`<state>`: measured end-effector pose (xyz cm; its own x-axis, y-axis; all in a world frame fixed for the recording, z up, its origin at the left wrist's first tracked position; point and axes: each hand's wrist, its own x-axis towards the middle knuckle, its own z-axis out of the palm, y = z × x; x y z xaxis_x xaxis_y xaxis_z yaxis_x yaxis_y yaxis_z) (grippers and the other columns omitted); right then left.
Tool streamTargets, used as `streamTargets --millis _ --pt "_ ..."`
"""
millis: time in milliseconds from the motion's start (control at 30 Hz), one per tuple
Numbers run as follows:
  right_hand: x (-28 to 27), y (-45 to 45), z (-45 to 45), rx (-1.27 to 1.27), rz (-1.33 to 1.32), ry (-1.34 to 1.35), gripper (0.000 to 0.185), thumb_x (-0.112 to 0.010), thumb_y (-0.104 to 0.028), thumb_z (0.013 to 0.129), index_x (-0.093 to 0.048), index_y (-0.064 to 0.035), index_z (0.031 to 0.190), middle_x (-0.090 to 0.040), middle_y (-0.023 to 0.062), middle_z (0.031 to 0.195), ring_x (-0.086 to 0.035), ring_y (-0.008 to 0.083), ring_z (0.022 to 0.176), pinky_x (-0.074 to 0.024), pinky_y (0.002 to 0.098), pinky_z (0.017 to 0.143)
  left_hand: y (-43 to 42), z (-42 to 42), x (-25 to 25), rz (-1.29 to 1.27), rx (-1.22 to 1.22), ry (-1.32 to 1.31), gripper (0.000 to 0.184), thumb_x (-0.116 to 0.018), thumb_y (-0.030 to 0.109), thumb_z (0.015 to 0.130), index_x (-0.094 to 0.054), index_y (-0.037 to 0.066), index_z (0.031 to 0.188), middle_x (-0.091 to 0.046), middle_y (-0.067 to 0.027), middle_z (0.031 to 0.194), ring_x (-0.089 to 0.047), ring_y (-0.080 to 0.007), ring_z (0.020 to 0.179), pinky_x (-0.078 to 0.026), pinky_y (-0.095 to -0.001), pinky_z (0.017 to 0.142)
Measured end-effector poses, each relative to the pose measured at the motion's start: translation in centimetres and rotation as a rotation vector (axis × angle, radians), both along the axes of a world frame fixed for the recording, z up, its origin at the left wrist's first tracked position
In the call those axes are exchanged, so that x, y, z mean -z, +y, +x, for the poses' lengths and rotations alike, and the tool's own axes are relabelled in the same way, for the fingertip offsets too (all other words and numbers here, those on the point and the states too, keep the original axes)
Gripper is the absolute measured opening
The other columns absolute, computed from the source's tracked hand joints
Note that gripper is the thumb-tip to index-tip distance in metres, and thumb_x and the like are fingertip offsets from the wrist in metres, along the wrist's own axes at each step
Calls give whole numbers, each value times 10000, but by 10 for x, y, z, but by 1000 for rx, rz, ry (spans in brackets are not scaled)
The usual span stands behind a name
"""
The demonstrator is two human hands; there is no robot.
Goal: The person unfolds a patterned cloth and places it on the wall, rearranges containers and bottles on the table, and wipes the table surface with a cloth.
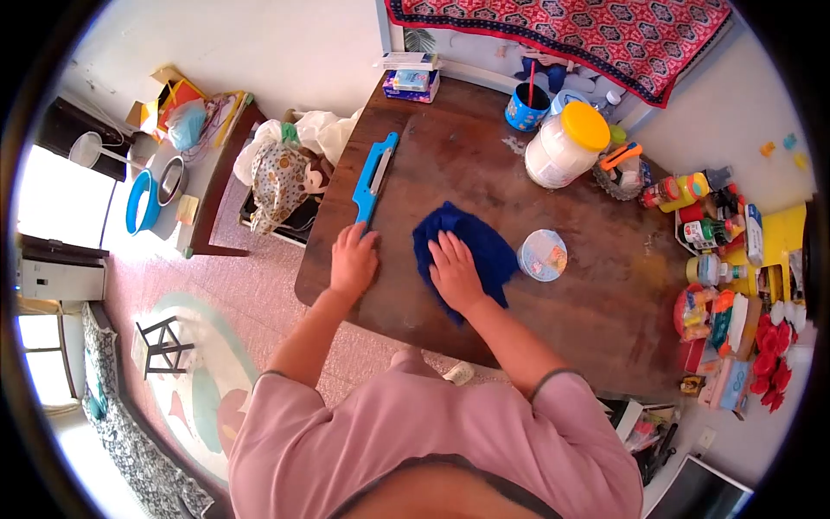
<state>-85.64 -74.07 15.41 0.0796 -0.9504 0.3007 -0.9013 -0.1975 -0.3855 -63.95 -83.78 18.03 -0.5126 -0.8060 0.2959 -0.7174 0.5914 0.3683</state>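
Note:
A crumpled dark blue cloth (482,246) lies on the brown wooden table (450,156). My right hand (456,270) rests flat on it, fingers stretched out. Near the table's left edge, my left hand (353,261) lies palm down, its fingertips at the lower end of a long bright blue plastic tool (367,184) with a pale strip along its side. Whether those fingertips touch or cover the tool's end is hard to see. Just right of the cloth stands a round tub with a printed lid (545,255).
A big jar with a yellow lid (585,127), a blue cup (526,108) and small boxes (412,78) stand along the back. Bottles and craft supplies (709,232) crowd the right side. Bags (281,186) and a side table (207,203) are at left.

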Motion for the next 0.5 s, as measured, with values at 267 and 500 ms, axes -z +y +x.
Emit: streamTargets --millis 267,500 --pt "-31 -50 -45 205 5 -840 224 -530 -66 898 -610 9 1093 -653 179 1047 -636 267 981 -484 339 869 49 -127 -10 195 187 209 742 -614 374 843 -280 50 1421 -249 -273 1444 -214 -459 1345 -226 -550 1070" --pt "-32 72 -210 979 -437 -609 158 -534 -40 915 -621 -1 1040 -667 98 973 -630 169 907 -492 300 829 22 -186 6 170 206 -175 796 -571 527 829 -279 103 1437 -189 -308 1456 -145 -506 1346 -151 -646 1042"
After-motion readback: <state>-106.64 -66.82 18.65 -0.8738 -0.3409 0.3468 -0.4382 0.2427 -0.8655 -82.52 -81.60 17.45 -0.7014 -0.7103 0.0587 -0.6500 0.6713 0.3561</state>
